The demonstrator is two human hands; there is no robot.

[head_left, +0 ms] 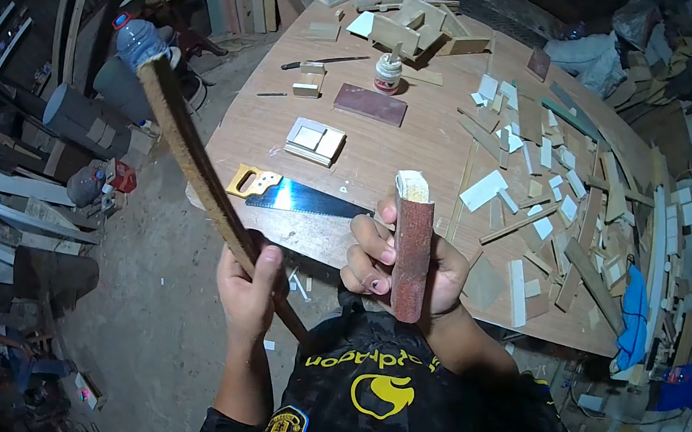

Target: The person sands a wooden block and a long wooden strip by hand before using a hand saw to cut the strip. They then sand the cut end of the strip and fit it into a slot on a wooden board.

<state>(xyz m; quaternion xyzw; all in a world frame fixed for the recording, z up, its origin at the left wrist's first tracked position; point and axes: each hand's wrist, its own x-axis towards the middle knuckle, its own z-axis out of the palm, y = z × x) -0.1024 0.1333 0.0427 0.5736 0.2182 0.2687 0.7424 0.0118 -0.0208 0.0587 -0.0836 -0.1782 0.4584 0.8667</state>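
My left hand is closed around a long, narrow wooden strip, which slants from the upper left down toward my body. In my right hand is a sanding block, a light block wrapped in reddish-brown sandpaper. It is held up in front of my chest, fingers on one side and palm behind, apart from the strip. Behind the hands, a handsaw with a yellow handle lies at the table's near edge. Beyond it is a small stack of white-and-wood pieces.
The wooden table bears a glue jar, a flat reddish-brown sheet and a knife. Small wooden boxes stand at the back. Scattered offcuts cover the right side, with a blue cloth at the edge.
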